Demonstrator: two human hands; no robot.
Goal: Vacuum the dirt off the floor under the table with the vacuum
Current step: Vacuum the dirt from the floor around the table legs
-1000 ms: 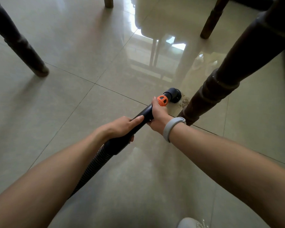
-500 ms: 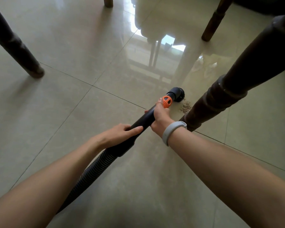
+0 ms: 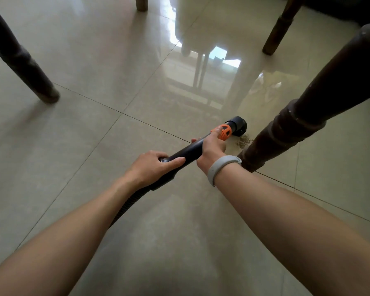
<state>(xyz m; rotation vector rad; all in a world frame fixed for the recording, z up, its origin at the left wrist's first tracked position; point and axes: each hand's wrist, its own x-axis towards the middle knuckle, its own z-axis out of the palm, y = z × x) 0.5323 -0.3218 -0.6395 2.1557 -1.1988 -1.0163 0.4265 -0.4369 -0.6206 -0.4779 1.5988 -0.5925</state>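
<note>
both hands grip wand (image 3: pixel 188 151) | brush (image 3: pixel 239 126) beside dirt (image 3: pixel 244 140), table leg (image 3: pixel 286 133)

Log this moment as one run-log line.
stage: vacuuming | left hand: grips vacuum wand | right hand: grips wand near orange collar | brush head: beside dirt | dirt: by table leg, not yet cleared

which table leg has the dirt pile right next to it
The near right leg, the big one beside the brush head. The dirt lies at its base; the other three legs stand on bare tile.
</note>
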